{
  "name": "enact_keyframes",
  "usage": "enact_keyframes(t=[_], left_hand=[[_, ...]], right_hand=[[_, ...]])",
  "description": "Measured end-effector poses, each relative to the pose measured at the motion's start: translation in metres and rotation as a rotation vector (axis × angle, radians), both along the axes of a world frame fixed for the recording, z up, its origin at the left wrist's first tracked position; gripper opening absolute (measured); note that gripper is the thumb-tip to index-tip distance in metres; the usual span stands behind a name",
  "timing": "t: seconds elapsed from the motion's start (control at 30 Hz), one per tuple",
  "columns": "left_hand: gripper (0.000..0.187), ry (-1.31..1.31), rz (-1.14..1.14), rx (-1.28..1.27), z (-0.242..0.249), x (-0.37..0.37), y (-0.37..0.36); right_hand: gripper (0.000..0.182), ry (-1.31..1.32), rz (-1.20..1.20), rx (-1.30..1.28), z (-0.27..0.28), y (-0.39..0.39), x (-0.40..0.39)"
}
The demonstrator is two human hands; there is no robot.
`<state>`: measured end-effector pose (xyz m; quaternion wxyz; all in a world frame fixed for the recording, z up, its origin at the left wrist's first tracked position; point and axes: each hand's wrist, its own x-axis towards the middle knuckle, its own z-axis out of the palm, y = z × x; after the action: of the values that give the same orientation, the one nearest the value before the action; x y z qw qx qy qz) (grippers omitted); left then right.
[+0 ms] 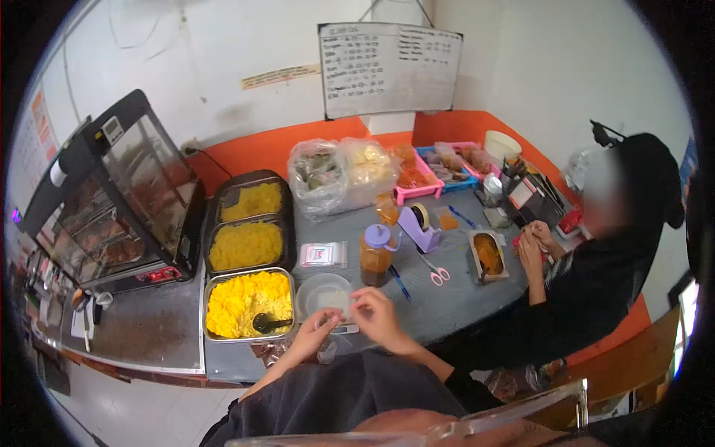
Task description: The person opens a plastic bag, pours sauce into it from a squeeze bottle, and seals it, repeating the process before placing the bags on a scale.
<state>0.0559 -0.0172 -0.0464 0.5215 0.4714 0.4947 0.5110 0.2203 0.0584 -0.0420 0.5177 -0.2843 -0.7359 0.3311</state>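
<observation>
My left hand (316,334) and my right hand (378,319) are raised close together at the near edge of the table, fingertips pinched. Between them there may be a thin clear plastic piece, too faint to make out. Just beyond them a translucent plastic bowl (316,289) sits on what looks like a small scale. To the left, a metal tray (249,340) holds bright yellow food, with a black scoop (269,322) lying in it. A jar of brown liquid with a purple lid (375,257) stands beyond my right hand.
Dark trays of yellow food (248,246), a glass warmer cabinet (119,201), and filled plastic bags (339,179) stand behind. Scissors (438,274), a tape dispenser (423,232), and a blue pen (401,284) lie rightward. A co-worker (588,276) sits at the right, hands near a food container (487,255).
</observation>
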Motion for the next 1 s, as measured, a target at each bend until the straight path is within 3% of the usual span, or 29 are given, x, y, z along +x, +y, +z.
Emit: enact_keyframes(t=[0.07, 0.1, 0.2, 0.27, 0.3, 0.37, 0.4, 0.47, 0.53, 0.57, 0.6, 0.67, 0.73, 0.8, 0.83, 1.0], left_hand=[[0.028, 0.06, 0.059, 0.086, -0.001, 0.012, 0.003], [0.027, -0.003, 0.043, 0.063, -0.003, 0.012, 0.005], [0.023, 0.008, 0.073, 0.043, -0.019, 0.005, 0.009], [0.019, 0.336, 0.083, 0.25, -0.026, 0.0, 0.011], [0.017, 0.529, 0.066, 0.266, -0.004, 0.005, 0.006], [0.017, 0.555, -0.06, 0.218, 0.014, 0.004, 0.004], [0.016, 0.581, -0.174, 0.166, 0.016, 0.003, 0.003], [0.015, 0.566, -0.233, 0.19, 0.012, -0.001, 0.007], [0.014, 0.632, -0.197, 0.202, 0.012, 0.0, 0.011], [0.01, 0.63, -0.016, 0.316, 0.006, 0.005, 0.012], [0.01, 0.631, -0.065, 0.324, 0.011, 0.015, 0.014], [0.009, 0.816, 0.61, 0.743, 0.025, 0.032, 0.016], [0.009, 0.803, 0.506, 0.758, 0.02, 0.032, 0.016], [0.008, 0.665, 0.147, 0.542, 0.017, 0.031, 0.016], [0.009, 0.613, 0.093, 0.398, 0.014, 0.03, 0.014], [0.009, 0.543, 0.086, 0.361, 0.013, 0.027, 0.015]], right_hand=[[0.007, -0.119, 0.19, -0.053, 0.008, -0.016, -0.004], [0.007, -0.116, 0.177, -0.055, 0.006, -0.017, -0.005], [0.008, -0.082, 0.246, 0.17, 0.002, -0.018, -0.002], [0.012, -0.03, 0.243, -0.236, 0.006, -0.02, 0.01], [0.012, -0.025, 0.228, -0.236, 0.007, -0.018, 0.012], [0.012, -0.128, 0.07, 0.129, 0.012, -0.012, 0.016], [0.012, -0.127, 0.049, 0.112, 0.011, -0.011, 0.02], [0.012, -0.245, 0.266, -0.051, 0.005, -0.006, 0.03], [0.012, -0.208, 0.212, -0.1, -0.005, -0.005, 0.029], [0.013, -0.179, 0.197, -0.136, -0.007, -0.007, 0.027], [0.013, -0.166, 0.151, -0.146, -0.007, -0.008, 0.027], [0.014, -0.12, 0.093, -0.225, -0.005, -0.007, 0.027], [0.019, -0.081, 0.076, -0.259, -0.01, -0.006, 0.025], [0.019, 0.056, 0.192, -0.274, -0.017, -0.006, 0.021], [0.017, -0.001, 0.196, -0.299, -0.018, -0.006, 0.022], [0.015, -0.027, 0.282, -0.475, -0.025, -0.006, 0.024]])
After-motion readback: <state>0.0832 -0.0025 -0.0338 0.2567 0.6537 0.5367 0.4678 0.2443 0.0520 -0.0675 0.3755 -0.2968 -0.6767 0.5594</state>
